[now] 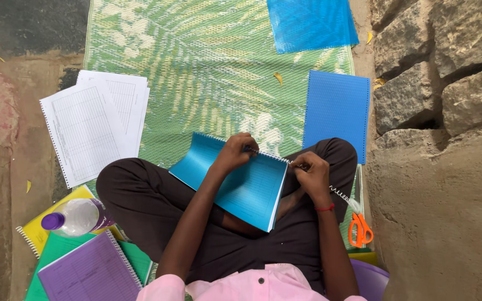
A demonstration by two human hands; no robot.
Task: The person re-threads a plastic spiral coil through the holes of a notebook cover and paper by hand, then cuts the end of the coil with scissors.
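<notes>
A blue-covered book of punched sheets rests on my crossed legs. My left hand presses on its top edge, fingers closed on the white spiral wire that runs along the punched holes. My right hand pinches the same wire just past the book's right corner. The free end of the spiral trails down past my right wrist, which wears a red thread.
Orange-handled scissors lie by my right knee. A blue punched cover and a blue sheet lie on the green mat. White printed sheets, a plastic bottle and coloured spiral books sit left. Stone wall at right.
</notes>
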